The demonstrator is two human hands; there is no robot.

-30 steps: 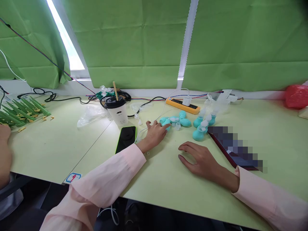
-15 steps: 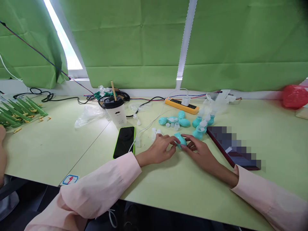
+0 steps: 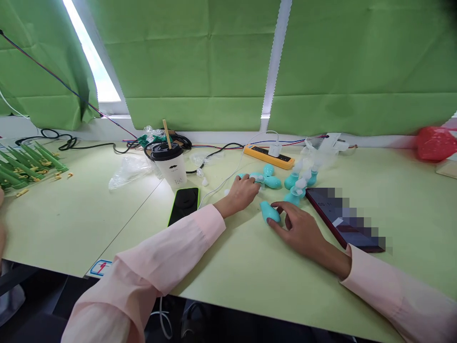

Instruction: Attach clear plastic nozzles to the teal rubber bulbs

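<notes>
My right hand (image 3: 303, 231) grips a turquoise squeeze bulb (image 3: 270, 213) between thumb and fingers, low over the table. My left hand (image 3: 243, 194) reaches over a small group of turquoise bulbs (image 3: 273, 182) and white plastic pieces; its fingers are slightly apart and bent downward. The fingertips are partly hidden, and nothing shows clearly in them. Just beyond my right hand stand several turquoise bulbs (image 3: 293, 196) with translucent white tops (image 3: 301, 183) fitted on them.
A black-screened phone (image 3: 183, 205) lies beside a lidded paper cup (image 3: 172, 169) with a straw. A dark tablet-like device (image 3: 342, 219) is at right. Behind are an orange power strip (image 3: 267, 156), cables and plastic bags (image 3: 130, 171). Green parts (image 3: 32, 164) lie far left, near another person's arm.
My left hand has let go of the turquoise bulb and moved forward to the group of bulbs and white pieces. My right hand keeps its bulb, now slightly lower.
</notes>
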